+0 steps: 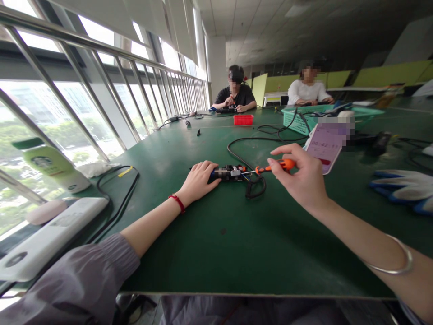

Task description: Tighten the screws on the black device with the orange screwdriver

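Orange screwdriver (pixel 265 169) is clamped in your right fingers (pixel 287 148); your left fingers (pixel 207 166) clasp the black device (pixel 223 174), probably steadying it.

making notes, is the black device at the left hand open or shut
The black device is open at the end nearest the orange-and-black screwdriver: thin coloured wires and metallic parts show uncovered there.

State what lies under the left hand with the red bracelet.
A black-and-blue cylindrical device lies under the left hand on the green tabletop; its exposed end with thin wires shows. The stretch beneath the palm is covered and cannot be seen.
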Motion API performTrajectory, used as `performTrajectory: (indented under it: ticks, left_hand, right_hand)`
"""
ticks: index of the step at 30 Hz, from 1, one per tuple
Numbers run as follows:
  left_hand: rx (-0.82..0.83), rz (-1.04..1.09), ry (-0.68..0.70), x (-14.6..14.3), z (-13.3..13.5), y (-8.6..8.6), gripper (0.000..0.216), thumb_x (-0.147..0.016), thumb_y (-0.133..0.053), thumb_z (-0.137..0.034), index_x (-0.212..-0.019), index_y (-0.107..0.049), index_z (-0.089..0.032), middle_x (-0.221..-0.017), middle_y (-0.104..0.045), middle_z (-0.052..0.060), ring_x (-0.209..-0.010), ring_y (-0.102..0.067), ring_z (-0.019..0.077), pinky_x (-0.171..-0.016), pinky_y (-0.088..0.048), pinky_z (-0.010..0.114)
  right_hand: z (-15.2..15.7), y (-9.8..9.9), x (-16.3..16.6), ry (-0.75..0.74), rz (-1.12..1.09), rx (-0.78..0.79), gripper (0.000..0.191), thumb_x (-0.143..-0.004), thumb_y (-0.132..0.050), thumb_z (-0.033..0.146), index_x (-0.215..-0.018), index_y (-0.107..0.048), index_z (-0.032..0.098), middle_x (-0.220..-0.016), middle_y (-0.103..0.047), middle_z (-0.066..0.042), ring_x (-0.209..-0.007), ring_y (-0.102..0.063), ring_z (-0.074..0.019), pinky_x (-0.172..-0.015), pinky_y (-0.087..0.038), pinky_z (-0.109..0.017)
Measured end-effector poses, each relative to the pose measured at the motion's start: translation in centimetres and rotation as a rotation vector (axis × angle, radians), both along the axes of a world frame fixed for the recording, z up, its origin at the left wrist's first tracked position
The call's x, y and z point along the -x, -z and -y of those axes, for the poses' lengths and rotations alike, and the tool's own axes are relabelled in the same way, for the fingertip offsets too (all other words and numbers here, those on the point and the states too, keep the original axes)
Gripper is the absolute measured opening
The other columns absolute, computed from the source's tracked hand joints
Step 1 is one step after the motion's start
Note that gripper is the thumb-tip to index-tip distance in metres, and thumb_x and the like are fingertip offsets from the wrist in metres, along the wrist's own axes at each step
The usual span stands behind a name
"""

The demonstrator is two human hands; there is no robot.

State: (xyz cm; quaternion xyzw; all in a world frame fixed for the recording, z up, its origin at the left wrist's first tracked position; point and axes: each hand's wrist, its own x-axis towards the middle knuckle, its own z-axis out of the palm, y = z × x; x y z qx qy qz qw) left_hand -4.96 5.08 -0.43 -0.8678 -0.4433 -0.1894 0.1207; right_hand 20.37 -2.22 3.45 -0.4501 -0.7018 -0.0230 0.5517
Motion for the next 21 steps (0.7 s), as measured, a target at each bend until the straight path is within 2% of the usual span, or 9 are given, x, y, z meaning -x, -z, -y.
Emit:
performTrajectory:
  ticks: [3, 5, 9, 12, 16, 18, 21]
  left_hand:
    - [-0.022, -0.002, 0.02, -0.09, 0.17, -0.07, 0.04, -0.088, -0.046, -0.043, -0.119, -0.05, -0.017, -0.117, -0.055, 0.009, -0.107, -0.052, 0.0238, -0.097, -0.039, 0.038]
    - [-0.029, 0.013, -0.006, -0.14, 0.28, -0.11, 0.041, -0.091, -0.04, -0.045, -0.12, -0.05, -0.017, -0.115, -0.057, 0.009, -0.105, -0.053, 0.0237, -0.096, -0.039, 0.038]
    - [-0.056, 0.058, -0.044, -0.16, 0.36, -0.13, 0.047, -0.095, -0.028, -0.045, -0.128, -0.046, -0.016, -0.123, -0.055, 0.01, -0.114, -0.049, 0.0236, -0.101, -0.035, 0.04]
    - [-0.05, 0.042, 0.019, -0.2, 0.32, -0.15, 0.052, -0.096, -0.026, -0.045, -0.137, -0.037, -0.016, -0.137, -0.046, 0.01, -0.126, -0.041, 0.0223, -0.11, -0.026, 0.041]
    - [-0.051, -0.025, 0.091, -0.34, 0.35, -0.25, 0.058, -0.095, -0.024, -0.048, -0.145, -0.024, -0.017, -0.15, -0.028, 0.01, -0.138, -0.026, 0.0218, -0.115, -0.015, 0.042]
    - [-0.07, -0.051, 0.098, -0.39, 0.42, -0.3, 0.061, -0.095, -0.023, -0.049, -0.146, -0.019, -0.016, -0.153, -0.021, 0.01, -0.141, -0.018, 0.0222, -0.116, -0.009, 0.044]
    - [-0.101, -0.082, 0.106, -0.44, 0.52, -0.36, 0.064, -0.095, -0.023, -0.05, -0.148, -0.013, -0.015, -0.154, -0.017, 0.01, -0.142, -0.012, 0.0235, -0.116, -0.003, 0.046]
  right_hand:
    - [-0.26, 0.08, -0.07, -0.043, -0.003, -0.111, 0.03, -0.073, -0.062, 0.02, -0.103, -0.055, 0.021, -0.075, -0.06, 0.0, -0.069, -0.062, -0.0159, -0.065, -0.048, -0.028]
    - [-0.33, 0.06, -0.08, -0.054, -0.002, -0.137, 0.035, -0.072, -0.061, 0.018, -0.106, -0.054, 0.02, -0.081, -0.06, -0.001, -0.076, -0.062, -0.0169, -0.07, -0.049, -0.029]
    - [-0.02, -0.08, 0.01, -0.035, 0.039, -0.051, 0.017, -0.076, -0.06, 0.023, -0.093, -0.056, 0.021, -0.059, -0.056, 0.004, -0.054, -0.055, -0.0131, -0.057, -0.044, -0.026]
    - [0.03, -0.06, 0.05, -0.031, 0.044, -0.048, 0.016, -0.077, -0.06, 0.024, -0.092, -0.056, 0.021, -0.059, -0.055, 0.004, -0.055, -0.055, -0.0133, -0.058, -0.044, -0.027]
    - [-0.38, 0.09, -0.08, -0.041, 0.008, -0.144, 0.035, -0.073, -0.06, 0.018, -0.107, -0.052, 0.021, -0.083, -0.059, -0.002, -0.078, -0.06, -0.0177, -0.072, -0.048, -0.031]
    - [-0.43, 0.1, -0.14, -0.037, 0.014, -0.136, 0.033, -0.074, -0.059, 0.018, -0.106, -0.052, 0.02, -0.078, -0.058, -0.001, -0.074, -0.059, -0.0174, -0.071, -0.047, -0.031]
    - [-0.17, 0.04, -0.1, -0.032, 0.062, -0.049, 0.016, -0.077, -0.059, 0.022, -0.092, -0.056, 0.021, -0.055, -0.05, 0.005, -0.056, -0.052, -0.0149, -0.062, -0.044, -0.03]
